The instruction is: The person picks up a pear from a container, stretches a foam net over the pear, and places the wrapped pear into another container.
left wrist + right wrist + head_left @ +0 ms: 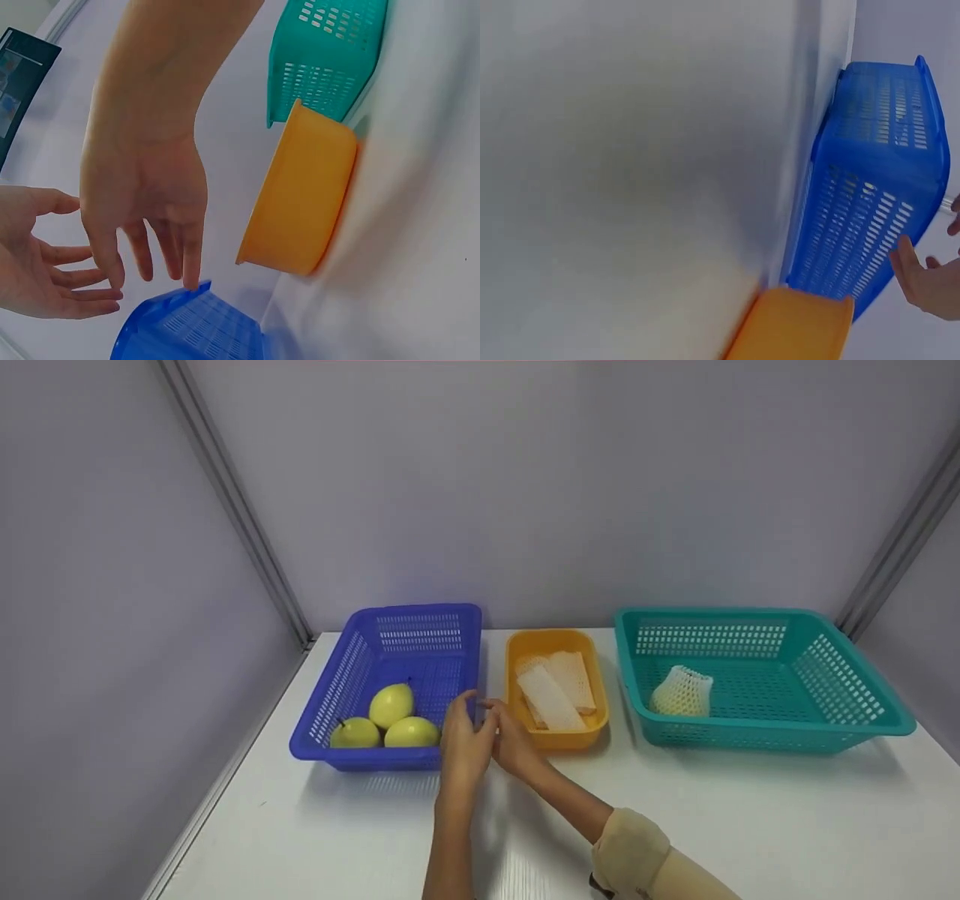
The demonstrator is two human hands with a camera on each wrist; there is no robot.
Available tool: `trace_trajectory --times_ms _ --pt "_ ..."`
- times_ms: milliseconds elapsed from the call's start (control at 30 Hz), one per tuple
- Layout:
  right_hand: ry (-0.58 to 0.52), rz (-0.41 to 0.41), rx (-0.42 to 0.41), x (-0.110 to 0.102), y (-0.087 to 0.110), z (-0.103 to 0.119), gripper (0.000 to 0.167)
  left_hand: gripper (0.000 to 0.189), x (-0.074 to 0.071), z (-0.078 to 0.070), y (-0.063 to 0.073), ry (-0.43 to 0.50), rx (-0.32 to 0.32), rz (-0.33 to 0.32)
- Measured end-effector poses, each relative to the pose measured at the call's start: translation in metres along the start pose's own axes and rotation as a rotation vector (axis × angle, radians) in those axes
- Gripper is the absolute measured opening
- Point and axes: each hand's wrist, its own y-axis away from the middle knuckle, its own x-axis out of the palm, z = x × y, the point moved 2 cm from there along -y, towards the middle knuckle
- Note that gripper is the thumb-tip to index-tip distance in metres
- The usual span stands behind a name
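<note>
With left hand (465,746) and right hand (517,746) loosely extended, gripping nothing visible. Near blue basket (421,664) holding 3 pears (391,706) at 9 o'clock, orange tray (562,741) of foam nets (550,697) at 2; well apart from netted fruit (682,694) in teal basket (765,736) at 3.

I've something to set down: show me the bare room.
Free: tabletop between the beige sleeve and teal basket; that basket's floor right of the netted fruit. Crowded: near end of the blue basket, with three pears; orange tray, holding foam nets.
</note>
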Motion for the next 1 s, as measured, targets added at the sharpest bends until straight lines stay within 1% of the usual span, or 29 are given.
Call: trace_trajectory --times_ms 33,100,167,200,233,300,333,400,433,467,500,567,667,800,933,1000 --pt "-0.028 0.006 -0.016 0.002 0.0 -0.002 0.029 0.043 0.0 0.0 0.0 -0.003 -0.001 -0.004" --pt "0.186 -0.024 -0.143 0.004 0.001 -0.004 0.033 0.043 0.001 0.002 0.0 -0.006 0.0 -0.011" --pt "0.129 -0.033 -0.15 0.008 0.0 -0.005 0.034 0.043 0.001 0.002 0.0 0.0 0.004 -0.012" --pt "0.044 -0.024 -0.127 0.01 -0.001 -0.007 0.035 0.043 0.001 0.003 -0.001 0.004 0.002 -0.01" --pt "-0.03 -0.03 -0.08 0.012 -0.001 0.0 0.034 0.043 0.001 0.004 -0.001 0.006 0.0 -0.009" --pt "-0.04 -0.069 0.006 0.014 -0.002 0.0 0.035 0.044 0.0 0.006 -0.002 0.009 -0.011 -0.007" --pt "-0.035 -0.091 0.063 0.016 -0.002 0.0 0.036 0.045 -0.001 0.007 -0.003 0.008 -0.015 -0.01" --pt "-0.059 -0.115 0.167 0.018 -0.002 0.001 0.038 0.045 -0.003 0.01 -0.005 -0.001 -0.019 -0.026" --pt "0.001 -0.128 0.194 0.018 -0.003 0.001 0.04 0.045 -0.005 0.011 -0.007 -0.014 -0.022 -0.038" --pt "0.022 -0.132 0.223 0.019 -0.003 0.001 0.043 0.045 -0.006 0.013 -0.009 -0.029 -0.025 -0.05" --pt "-0.011 -0.131 0.242 0.02 -0.003 0.0 0.046 0.045 -0.007 0.014 -0.011 -0.048 -0.027 -0.06" --pt "-0.092 -0.128 0.269 0.021 -0.004 -0.001 0.051 0.044 -0.01 0.019 -0.016 -0.102 -0.036 -0.077" --pt "-0.135 -0.133 0.288 0.023 -0.006 -0.003 0.057 0.046 -0.015 0.027 -0.023 -0.198 -0.087 -0.078" --pt "-0.138 -0.138 0.322 0.024 -0.006 -0.004 0.062 0.05 -0.026 0.039 -0.034 -0.314 -0.163 -0.062" --pt "-0.133 -0.128 0.335 0.025 -0.005 -0.003 0.064 0.05 -0.037 0.052 -0.046 -0.414 -0.197 -0.046" --pt "-0.13 -0.12 0.329 0.026 -0.005 -0.003 0.064 0.049 -0.042 0.058 -0.051 -0.468 -0.204 -0.04"
